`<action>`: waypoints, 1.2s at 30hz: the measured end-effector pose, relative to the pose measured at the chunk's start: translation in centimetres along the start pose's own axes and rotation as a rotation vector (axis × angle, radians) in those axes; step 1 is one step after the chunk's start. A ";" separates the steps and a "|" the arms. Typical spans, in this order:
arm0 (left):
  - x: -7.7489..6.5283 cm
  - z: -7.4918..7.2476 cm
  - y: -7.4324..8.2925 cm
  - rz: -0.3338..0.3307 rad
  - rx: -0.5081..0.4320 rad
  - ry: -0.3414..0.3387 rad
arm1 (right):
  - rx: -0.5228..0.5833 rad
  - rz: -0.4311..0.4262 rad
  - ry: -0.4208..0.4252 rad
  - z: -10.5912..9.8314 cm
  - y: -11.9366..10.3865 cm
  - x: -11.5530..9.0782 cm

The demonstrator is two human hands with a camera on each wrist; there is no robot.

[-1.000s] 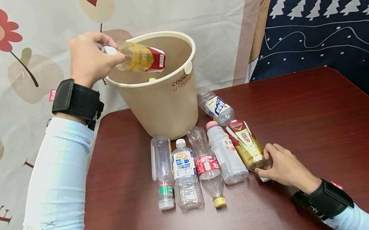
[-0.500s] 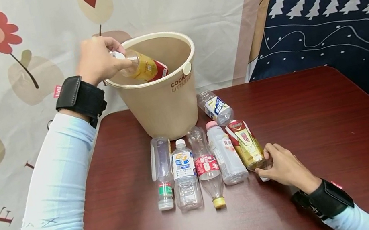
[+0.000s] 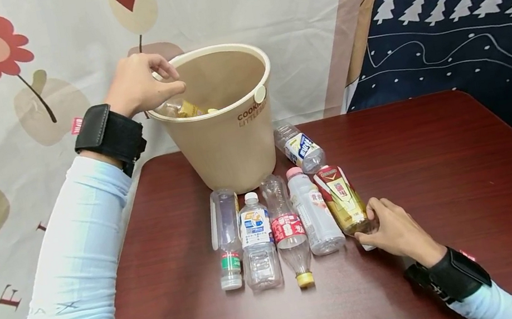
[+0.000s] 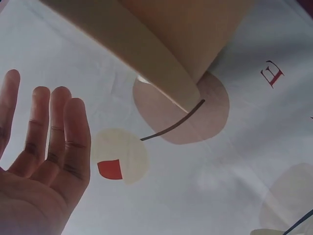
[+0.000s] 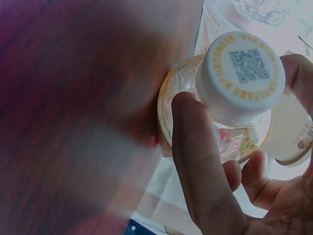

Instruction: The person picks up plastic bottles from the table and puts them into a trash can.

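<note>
My left hand (image 3: 144, 85) hovers over the left rim of a beige bucket (image 3: 228, 147), its fingers apart and holding nothing; the left wrist view shows the fingers (image 4: 71, 142) loosely extended. Just below it, a clear bottle with a yellow label (image 3: 189, 108) lies inside the bucket, mostly hidden by the wall. At the right of a row of bottles, my right hand (image 3: 397, 229) grips the neck end of a red-and-gold labelled drink bottle (image 3: 344, 198) lying on the table. In the right wrist view, thumb and fingers surround its white cap (image 5: 244, 73).
Beside the held bottle lie a pink-capped bottle (image 3: 314, 212), a red-labelled bottle with yellow cap (image 3: 289, 230), a white-capped bottle (image 3: 258, 241) and a green-labelled clear bottle (image 3: 226, 243). Another clear bottle (image 3: 301, 149) lies right of the bucket. Printed cloth (image 3: 288, 18) hangs behind the table.
The left hand has lowered the yellow-labelled bottle into the bucket and let it go; the bottle has dropped lower inside. The right hand keeps its grip in the same place.
</note>
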State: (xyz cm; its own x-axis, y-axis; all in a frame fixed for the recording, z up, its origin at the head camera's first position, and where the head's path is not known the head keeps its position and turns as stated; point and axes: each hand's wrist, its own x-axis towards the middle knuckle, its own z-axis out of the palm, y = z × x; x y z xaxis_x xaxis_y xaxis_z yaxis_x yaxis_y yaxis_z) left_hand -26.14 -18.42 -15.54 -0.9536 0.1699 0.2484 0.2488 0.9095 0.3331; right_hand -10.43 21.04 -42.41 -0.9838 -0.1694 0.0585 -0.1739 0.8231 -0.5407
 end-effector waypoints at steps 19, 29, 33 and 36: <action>-0.2 1.1 0.3 0.063 0.070 -0.127 | 0.007 -0.004 0.002 0.3 0.2 -0.1; -2.6 2.1 0.0 0.139 -0.048 -0.039 | 0.019 -0.009 0.146 -0.8 -0.2 -0.2; -4.2 2.7 -0.3 0.196 -0.101 0.050 | 0.018 -0.034 0.264 -1.5 -0.2 -0.1; -5.5 3.2 -0.3 0.249 -0.107 0.157 | 0.029 -0.067 0.366 -1.9 -0.2 0.0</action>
State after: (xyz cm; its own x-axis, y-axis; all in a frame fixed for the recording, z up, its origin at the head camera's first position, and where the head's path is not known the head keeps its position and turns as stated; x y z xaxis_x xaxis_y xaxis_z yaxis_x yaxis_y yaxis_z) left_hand -21.54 -18.45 -19.91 -0.8254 0.3143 0.4690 0.4958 0.8008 0.3359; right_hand -10.48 21.95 -40.71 -0.9215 -0.0132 0.3880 -0.2426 0.7999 -0.5489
